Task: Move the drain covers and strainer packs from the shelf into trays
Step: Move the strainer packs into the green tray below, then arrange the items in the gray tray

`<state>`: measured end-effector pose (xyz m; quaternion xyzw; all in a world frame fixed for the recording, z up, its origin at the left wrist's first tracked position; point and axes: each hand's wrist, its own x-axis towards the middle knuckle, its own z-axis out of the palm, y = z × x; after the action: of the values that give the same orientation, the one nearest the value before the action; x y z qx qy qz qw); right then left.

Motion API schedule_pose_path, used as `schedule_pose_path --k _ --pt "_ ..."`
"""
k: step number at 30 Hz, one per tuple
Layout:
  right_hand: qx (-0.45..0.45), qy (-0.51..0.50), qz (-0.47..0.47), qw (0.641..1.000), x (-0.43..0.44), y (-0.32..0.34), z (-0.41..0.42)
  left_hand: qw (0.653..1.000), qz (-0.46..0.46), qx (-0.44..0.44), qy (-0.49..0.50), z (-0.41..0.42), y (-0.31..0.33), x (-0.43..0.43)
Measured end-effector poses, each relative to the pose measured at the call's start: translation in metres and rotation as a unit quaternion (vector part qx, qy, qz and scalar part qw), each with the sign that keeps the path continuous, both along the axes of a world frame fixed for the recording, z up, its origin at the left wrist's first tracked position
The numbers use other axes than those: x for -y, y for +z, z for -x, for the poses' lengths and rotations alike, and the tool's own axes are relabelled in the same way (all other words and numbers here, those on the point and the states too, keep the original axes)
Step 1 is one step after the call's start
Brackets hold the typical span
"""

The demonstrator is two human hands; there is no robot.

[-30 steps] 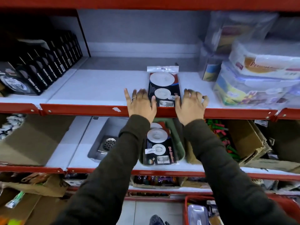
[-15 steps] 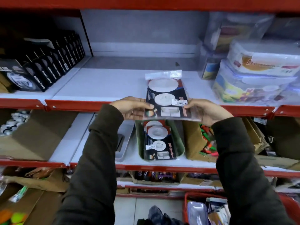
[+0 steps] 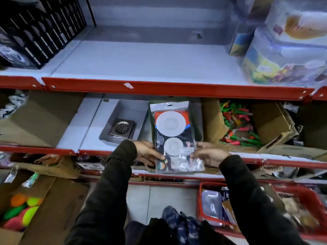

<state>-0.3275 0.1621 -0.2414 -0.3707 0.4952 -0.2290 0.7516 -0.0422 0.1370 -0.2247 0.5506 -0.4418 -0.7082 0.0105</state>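
Observation:
A strainer pack (image 3: pixel 174 138) in clear plastic, with two white round strainers on a dark card, is held over the green tray (image 3: pixel 199 121) on the lower shelf. My left hand (image 3: pixel 147 152) grips its lower left edge and my right hand (image 3: pixel 208 153) grips its lower right edge. The pack hides most of the green tray and whatever lies in it. To the left a grey tray (image 3: pixel 115 113) holds a square metal drain cover (image 3: pixel 122 128). The upper shelf (image 3: pixel 141 62) is bare in the middle.
Black boxed goods (image 3: pixel 35 38) line the upper shelf's left side; plastic containers (image 3: pixel 286 55) stack at its right. A torn cardboard box (image 3: pixel 270 124) of coloured items stands right of the green tray. A red basket (image 3: pixel 265 209) sits on the floor at right, a box of balls (image 3: pixel 23 213) at left.
Both hands took the strainer pack off the upper shelf and brought it down in front of the green tray on the lower shelf. The upper shelf's middle is now bare.

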Motion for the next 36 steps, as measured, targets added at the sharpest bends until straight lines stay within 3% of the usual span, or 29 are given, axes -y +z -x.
schedule_pose_path --k 2,4,6,8,10,12,15,19,21,22,23,25,30,36 --pt "-0.022 -0.131 0.003 0.991 0.015 0.001 -0.007 0.995 0.037 -0.007 0.097 0.008 -0.005 0.013" --pt "-0.133 -0.190 0.051 0.971 0.030 0.003 -0.016 0.982 0.082 0.010 0.171 0.019 -0.007 0.025" --pt "-0.298 -0.170 0.114 0.932 0.041 0.001 -0.024 0.972 0.107 0.046 0.202 0.028 -0.010 0.036" --pt "-0.441 -0.078 0.149 0.882 0.044 0.000 -0.028 0.968 0.139 0.120 0.173 0.031 -0.014 0.042" --pt "-0.537 -0.015 0.161 0.828 0.040 0.002 -0.031 0.946 0.208 0.220 0.117 0.025 -0.021 0.043" --pt "-0.583 -0.031 0.192 0.789 0.038 0.005 -0.038 0.934 0.240 0.219 0.147 0.014 -0.026 0.043" --pt "-0.531 -0.068 0.261 0.804 0.046 0.012 -0.060 0.937 0.214 0.137 0.241 -0.009 -0.027 0.044" --pt "-0.371 -0.074 0.277 0.883 0.069 0.020 -0.122 0.920 0.247 0.123 0.279 -0.051 -0.031 0.064" --pt "-0.197 -0.138 0.147 0.959 0.084 0.024 -0.162 0.916 0.236 0.129 0.297 -0.075 -0.036 0.077" --pt "-0.092 -0.165 0.055 0.980 0.091 0.025 -0.185 0.914 0.220 0.118 0.320 -0.090 -0.039 0.085" --pt "-0.009 -0.187 -0.014 0.982 0.096 0.026 -0.201 0.910 0.203 0.101 0.346 -0.100 -0.039 0.089" --pt "0.060 -0.208 -0.085 0.973 0.109 0.017 -0.231 0.903 0.174 0.094 0.382 -0.122 -0.045 0.102" --pt "0.051 -0.279 -0.168 0.944 0.133 -0.017 -0.289 0.921 0.088 0.080 0.372 -0.149 -0.073 0.131" --pt "-0.053 -0.318 -0.159 0.933 0.146 -0.066 -0.314 0.937 0.059 0.100 0.328 -0.152 -0.098 0.137"
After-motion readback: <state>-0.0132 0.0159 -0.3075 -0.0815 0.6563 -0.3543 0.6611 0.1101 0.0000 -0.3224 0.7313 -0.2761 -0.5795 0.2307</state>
